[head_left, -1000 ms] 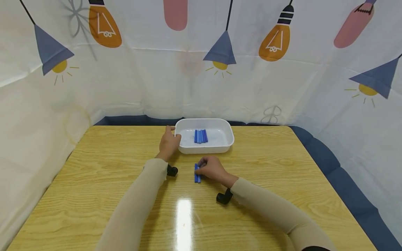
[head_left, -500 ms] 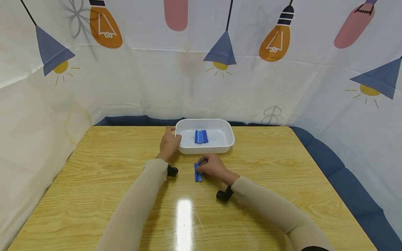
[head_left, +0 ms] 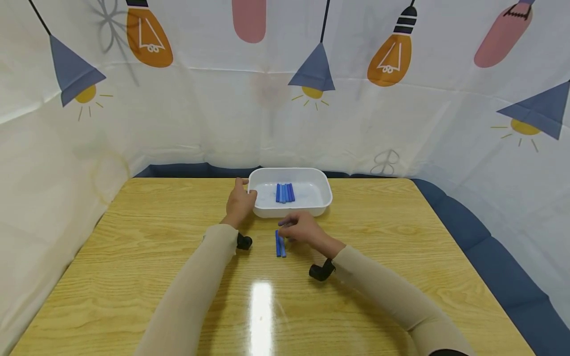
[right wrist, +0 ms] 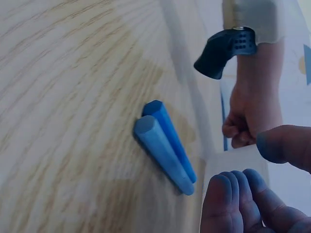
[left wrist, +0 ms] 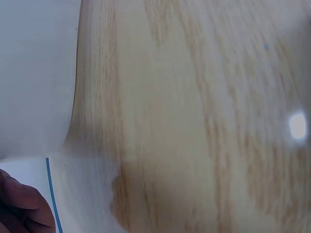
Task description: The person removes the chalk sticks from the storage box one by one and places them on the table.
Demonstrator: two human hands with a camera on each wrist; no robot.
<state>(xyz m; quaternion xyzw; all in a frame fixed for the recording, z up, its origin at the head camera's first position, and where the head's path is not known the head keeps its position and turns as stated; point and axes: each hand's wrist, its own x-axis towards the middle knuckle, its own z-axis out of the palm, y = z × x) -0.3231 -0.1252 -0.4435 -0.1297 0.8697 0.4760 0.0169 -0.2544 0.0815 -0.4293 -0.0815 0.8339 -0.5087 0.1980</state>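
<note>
Two blue chalk-like sticks lie side by side on the table, the darker stick (right wrist: 169,128) against the lighter stick (right wrist: 164,154). My right hand (head_left: 304,228) hovers just above their far ends; in the right wrist view its thumb (right wrist: 286,145) and bluish-stained fingers (right wrist: 219,194) are apart with nothing between them. Behind them stands a white plastic tray (head_left: 289,212), holding several blue sticks (head_left: 285,193) in a row. My left hand (head_left: 238,203) grips the tray's left end, thumb at the rim. Its curled fingers (left wrist: 28,201) show at the lower left in the left wrist view.
The wood-grain table (head_left: 147,247) stretches to both sides and toward me, with a bright reflection in front. A white printed cloth (head_left: 213,118) hangs behind the table. A black wrist camera (head_left: 320,271) is strapped beneath my right forearm.
My right fingers have come off the two sticks and spread apart, the hand lifting slightly toward the tray. The sticks stay on the table. Left hand and tray have not moved.
</note>
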